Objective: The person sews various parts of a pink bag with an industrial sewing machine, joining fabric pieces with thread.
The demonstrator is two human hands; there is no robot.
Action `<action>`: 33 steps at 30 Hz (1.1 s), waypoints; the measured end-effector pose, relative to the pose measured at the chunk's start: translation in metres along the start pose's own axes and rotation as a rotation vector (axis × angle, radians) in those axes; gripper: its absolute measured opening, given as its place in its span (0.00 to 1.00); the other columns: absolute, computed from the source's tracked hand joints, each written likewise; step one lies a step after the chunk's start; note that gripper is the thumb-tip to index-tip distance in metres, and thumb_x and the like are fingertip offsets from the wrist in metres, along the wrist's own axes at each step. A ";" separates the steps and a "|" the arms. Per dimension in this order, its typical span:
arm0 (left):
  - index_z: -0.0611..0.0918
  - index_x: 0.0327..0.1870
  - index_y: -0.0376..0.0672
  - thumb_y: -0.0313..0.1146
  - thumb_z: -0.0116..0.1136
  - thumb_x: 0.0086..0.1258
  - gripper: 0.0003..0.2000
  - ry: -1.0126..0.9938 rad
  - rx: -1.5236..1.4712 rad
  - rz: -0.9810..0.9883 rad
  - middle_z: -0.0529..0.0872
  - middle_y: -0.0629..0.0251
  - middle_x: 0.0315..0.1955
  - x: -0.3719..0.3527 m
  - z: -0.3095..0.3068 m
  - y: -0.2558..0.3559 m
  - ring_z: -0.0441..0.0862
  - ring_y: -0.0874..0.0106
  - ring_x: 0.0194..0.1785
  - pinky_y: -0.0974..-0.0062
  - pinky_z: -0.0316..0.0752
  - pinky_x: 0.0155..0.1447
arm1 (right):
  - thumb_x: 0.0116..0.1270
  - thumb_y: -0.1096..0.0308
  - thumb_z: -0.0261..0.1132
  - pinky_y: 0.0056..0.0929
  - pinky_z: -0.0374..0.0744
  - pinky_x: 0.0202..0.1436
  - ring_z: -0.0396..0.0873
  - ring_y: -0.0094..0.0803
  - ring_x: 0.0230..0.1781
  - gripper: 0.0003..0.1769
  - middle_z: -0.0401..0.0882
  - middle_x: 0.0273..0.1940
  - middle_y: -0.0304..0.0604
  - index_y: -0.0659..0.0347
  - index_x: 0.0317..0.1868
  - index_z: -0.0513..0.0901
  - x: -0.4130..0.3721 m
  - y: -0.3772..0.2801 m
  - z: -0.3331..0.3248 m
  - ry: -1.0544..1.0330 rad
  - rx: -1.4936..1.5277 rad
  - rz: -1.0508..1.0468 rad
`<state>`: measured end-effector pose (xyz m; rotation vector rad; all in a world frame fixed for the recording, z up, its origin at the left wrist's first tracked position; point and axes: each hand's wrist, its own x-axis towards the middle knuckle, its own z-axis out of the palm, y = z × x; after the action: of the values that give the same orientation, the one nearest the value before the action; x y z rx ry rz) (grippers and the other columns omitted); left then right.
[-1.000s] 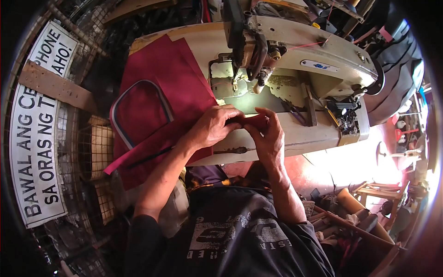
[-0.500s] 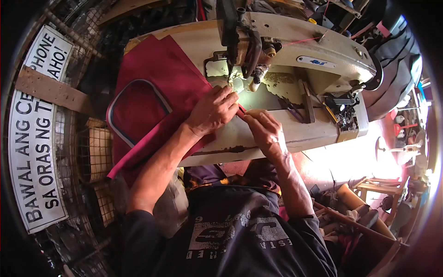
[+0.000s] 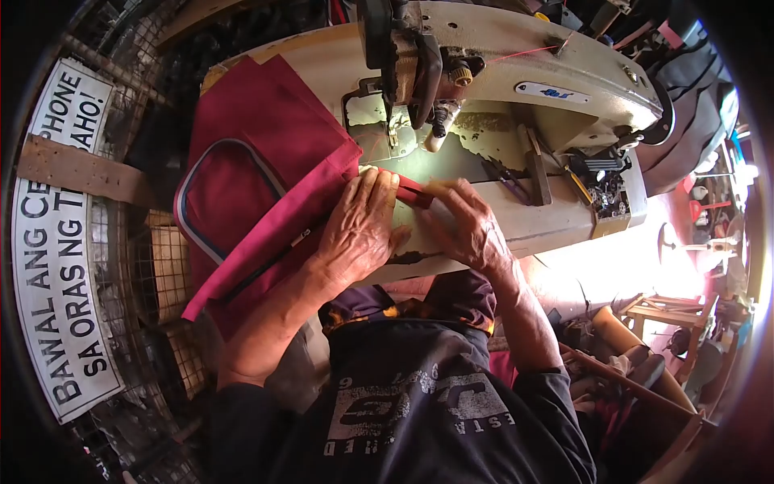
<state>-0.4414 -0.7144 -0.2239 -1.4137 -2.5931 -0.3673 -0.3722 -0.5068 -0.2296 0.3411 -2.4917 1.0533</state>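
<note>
Maroon fabric (image 3: 266,105) lies folded on the left of the sewing machine bed, with a dark-edged curved pocket outline and a zipper pull (image 3: 301,237) showing. My left hand (image 3: 355,230) rests flat on its right edge, fingers stretched forward and thumb apart. A narrow red folded strip (image 3: 409,192) runs from under those fingertips toward my right hand (image 3: 472,226). That hand's index finger and thumb are on either side of the strip's end, smeared by motion; I cannot tell whether they grip it. The presser foot (image 3: 395,139) stands just beyond the left fingertips.
The sewing machine arm (image 3: 516,56) spans the back, with red thread along it. Scissors (image 3: 508,179) and a flat wooden bar (image 3: 535,165) lie on the bed at right. A wire mesh wall with a lettered sign (image 3: 60,242) stands at left.
The fabric edge has come back from the needle area toward me. My left hand has flattened from a curled grip, and my right hand has loosened its pinch and blurred.
</note>
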 end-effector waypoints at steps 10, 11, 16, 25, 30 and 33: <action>0.71 0.71 0.27 0.42 0.64 0.72 0.33 0.005 -0.087 -0.075 0.69 0.48 0.66 -0.004 0.004 -0.001 0.68 0.51 0.73 0.55 0.64 0.78 | 0.61 0.64 0.75 0.41 0.76 0.47 0.77 0.42 0.44 0.11 0.78 0.41 0.41 0.57 0.43 0.88 0.012 0.006 0.033 0.089 -0.241 -0.035; 0.72 0.71 0.27 0.42 0.63 0.72 0.32 -0.001 -0.097 -0.079 0.69 0.49 0.65 -0.006 0.003 -0.003 0.68 0.51 0.73 0.55 0.64 0.78 | 0.60 0.64 0.76 0.41 0.75 0.47 0.77 0.42 0.44 0.11 0.78 0.41 0.41 0.57 0.42 0.88 0.012 0.005 0.033 0.103 -0.240 -0.036; 0.73 0.70 0.25 0.43 0.61 0.74 0.32 -0.015 -0.042 -0.083 0.71 0.48 0.65 -0.009 0.007 -0.009 0.66 0.51 0.76 0.56 0.61 0.81 | 0.55 0.69 0.80 0.40 0.78 0.47 0.79 0.41 0.42 0.15 0.81 0.40 0.40 0.57 0.45 0.91 0.013 0.003 0.030 0.122 -0.263 -0.024; 0.74 0.69 0.26 0.37 0.63 0.72 0.30 0.022 0.099 -0.085 0.71 0.49 0.66 -0.001 0.001 0.006 0.66 0.51 0.77 0.47 0.58 0.81 | 0.60 0.64 0.75 0.40 0.73 0.46 0.77 0.40 0.43 0.11 0.80 0.40 0.38 0.53 0.43 0.89 0.014 0.009 0.027 0.070 -0.291 -0.015; 0.75 0.66 0.21 0.35 0.60 0.71 0.28 -0.015 0.117 -0.004 0.71 0.46 0.69 0.001 0.020 0.025 0.67 0.52 0.77 0.54 0.57 0.84 | 0.62 0.64 0.74 0.40 0.73 0.46 0.77 0.40 0.43 0.11 0.81 0.41 0.38 0.52 0.44 0.89 0.012 0.013 0.022 0.011 -0.341 -0.030; 0.75 0.66 0.20 0.39 0.60 0.73 0.29 -0.036 -0.043 -0.105 0.71 0.44 0.69 -0.002 0.017 0.032 0.67 0.52 0.77 0.57 0.57 0.84 | 0.62 0.64 0.74 0.40 0.74 0.48 0.77 0.41 0.44 0.12 0.81 0.43 0.38 0.53 0.46 0.89 0.013 0.026 0.017 -0.001 -0.213 -0.093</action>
<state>-0.4144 -0.6945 -0.2361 -1.3115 -2.7112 -0.4177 -0.3982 -0.5019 -0.2505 0.3879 -2.5323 0.7427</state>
